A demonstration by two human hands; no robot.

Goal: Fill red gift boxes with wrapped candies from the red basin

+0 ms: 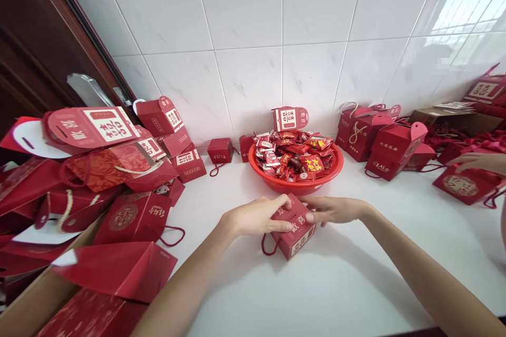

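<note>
A small red gift box (pixel 291 219) with gold lettering and a dark red cord loop lies on the white table in front of me. My left hand (pixel 263 215) grips its near-left part, thumb and fingers bent over the top. From the right, my right hand (pixel 332 209) holds the far-right edge, its thumb against the top and its other fingers partly hidden behind. Just beyond the box stands a red plastic basin (pixel 286 185) heaped with red-wrapped sweets (pixel 294 155).
A pile of red gift boxes (pixel 130 216) crowds the left side. More boxes (pixel 389 150) stand at the back right against the tiled wall (pixel 253 84). At the far right, another person's hand (pixel 480 163) rests on a red box (pixel 466 185).
</note>
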